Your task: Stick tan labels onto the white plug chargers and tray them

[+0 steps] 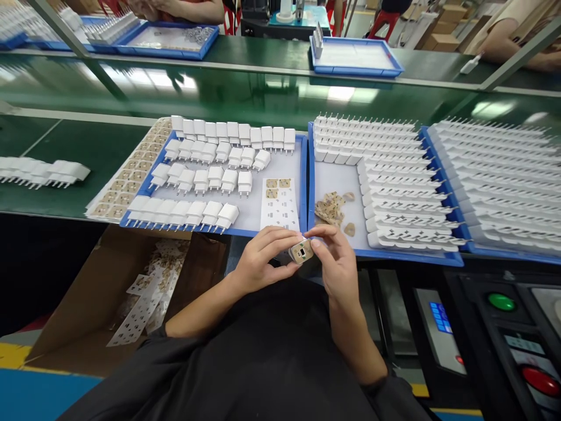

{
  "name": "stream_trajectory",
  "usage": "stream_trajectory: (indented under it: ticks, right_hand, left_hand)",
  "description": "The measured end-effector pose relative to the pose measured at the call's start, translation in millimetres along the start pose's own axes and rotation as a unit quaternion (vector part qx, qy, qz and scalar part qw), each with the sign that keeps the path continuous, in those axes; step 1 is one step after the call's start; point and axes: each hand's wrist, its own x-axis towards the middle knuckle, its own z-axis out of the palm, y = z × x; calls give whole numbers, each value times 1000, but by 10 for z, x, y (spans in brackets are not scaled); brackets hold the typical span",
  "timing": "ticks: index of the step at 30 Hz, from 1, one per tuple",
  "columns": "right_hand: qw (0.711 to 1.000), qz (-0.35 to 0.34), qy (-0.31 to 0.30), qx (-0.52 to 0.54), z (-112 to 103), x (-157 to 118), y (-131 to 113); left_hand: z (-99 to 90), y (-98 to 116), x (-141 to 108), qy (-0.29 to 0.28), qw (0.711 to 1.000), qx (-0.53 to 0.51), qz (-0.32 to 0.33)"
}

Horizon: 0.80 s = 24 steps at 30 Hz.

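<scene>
Just before the near edge of the green counter (39, 202), in line with the gap between two trays, a small white block-shaped plastic plug adapter (302, 251) is held with its end face, covered by a tan cut-out piece, turned toward the worker. The left hand (268, 257) grasps the body from the side, which presumably steadies it and leaves the face exposed. The right hand (336, 254) brings bent thumb and index finger to the edge of that face; whether they pinch anything there cannot be told.

To the left, a shallow blue-rimmed tray (303, 175) carries loose rows of white adapters (232, 133), prongs toward the worker, probably for easy picking one by one. On its near right corner lies a white sheet with tan cut-outs (287, 213), apparently set there for short reach. To the right, a second blue-rimmed tray (336, 177) carries tightly packed rows of white adapters (394, 193) with prongs upward, an order likely saving room and keeping each upright; a small heap of tan paper scraps (331, 207) occupies its near left corner, close to the right hand.
</scene>
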Motion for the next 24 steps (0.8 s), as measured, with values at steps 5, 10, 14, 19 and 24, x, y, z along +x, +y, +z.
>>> stream_trajectory:
  ticks: [5, 10, 14, 19, 24]
  right_hand:
    - [994, 36, -19, 97, 93, -31, 25]
    - [991, 56, -5, 121, 139, -30, 19]
    - [990, 66, -25, 123, 85, 8, 26]
    - [999, -41, -28, -2, -6, 23, -23]
    - [972, -214, -77, -57, -172, 13, -53]
  left_hand:
    - [33, -7, -9, 29, 998, 45, 36]
    - [46, -44, -49, 27, 995, 76, 57]
    - [43, -57, -54, 33, 997, 52, 44]
    - [28, -38, -25, 19, 999, -12, 22]
    - [0, -47, -27, 18, 994, -70, -82]
